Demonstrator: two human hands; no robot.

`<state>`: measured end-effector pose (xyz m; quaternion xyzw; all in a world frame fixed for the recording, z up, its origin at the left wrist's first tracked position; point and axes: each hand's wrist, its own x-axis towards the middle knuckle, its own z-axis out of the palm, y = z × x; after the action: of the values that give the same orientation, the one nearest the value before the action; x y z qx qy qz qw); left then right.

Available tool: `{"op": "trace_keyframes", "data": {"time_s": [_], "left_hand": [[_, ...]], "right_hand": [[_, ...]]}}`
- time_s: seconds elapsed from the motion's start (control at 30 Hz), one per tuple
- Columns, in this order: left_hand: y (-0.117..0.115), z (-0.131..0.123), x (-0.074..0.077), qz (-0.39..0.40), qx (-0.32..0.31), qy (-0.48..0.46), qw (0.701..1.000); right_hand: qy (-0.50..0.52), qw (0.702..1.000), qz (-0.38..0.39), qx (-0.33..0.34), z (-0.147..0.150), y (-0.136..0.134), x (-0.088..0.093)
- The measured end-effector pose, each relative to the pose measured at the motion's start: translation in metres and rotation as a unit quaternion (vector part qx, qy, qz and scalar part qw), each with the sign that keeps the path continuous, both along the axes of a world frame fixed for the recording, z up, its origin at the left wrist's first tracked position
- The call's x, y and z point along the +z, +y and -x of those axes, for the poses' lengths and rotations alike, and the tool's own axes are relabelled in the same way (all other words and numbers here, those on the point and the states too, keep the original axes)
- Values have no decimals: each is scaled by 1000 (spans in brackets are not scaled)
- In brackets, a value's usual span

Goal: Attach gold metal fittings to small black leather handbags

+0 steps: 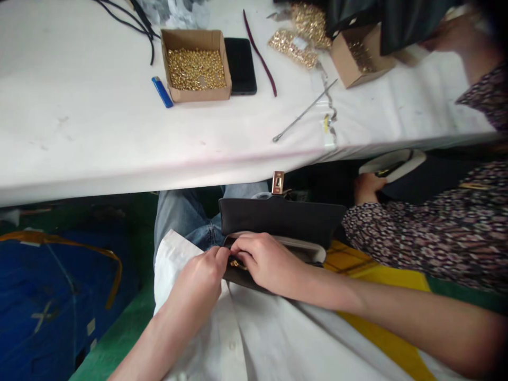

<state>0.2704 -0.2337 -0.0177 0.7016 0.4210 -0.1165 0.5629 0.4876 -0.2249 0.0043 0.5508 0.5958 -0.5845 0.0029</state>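
Observation:
A dark handbag (278, 219) with its flap open lies on my lap, a gold clasp (278, 182) at the flap's far edge. My left hand (200, 272) is closed in a pinch at the bag's near left corner, on a small gold fitting (237, 263). My right hand (264, 259) lies curled over the bag's inner edge, fingers pressed on the same fitting. A white cloth (238, 338) covers my lap under the bag.
A white table (79, 132) spans the top, bearing a cardboard box of gold studs (195, 66), a blue lighter (162, 91), a black phone (240, 65), a thin metal rod (304, 111) and another box (359, 55). A person in a patterned sleeve (416, 233) sits right. Blue sacks (47, 296) lie left.

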Motion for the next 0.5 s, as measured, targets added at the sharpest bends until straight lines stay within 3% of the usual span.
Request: {"op": "trace_keyframes", "data": {"time_s": [0.2,0.5], "left_hand": [[-2,-2,-4,1,34,-6,999],[-5,-1,-10,-12,84,-34,996]], "right_hand": [[4,986,112,-125,-5,-9,-14],[20,949,226,-219,-8,-10,-29]]}}
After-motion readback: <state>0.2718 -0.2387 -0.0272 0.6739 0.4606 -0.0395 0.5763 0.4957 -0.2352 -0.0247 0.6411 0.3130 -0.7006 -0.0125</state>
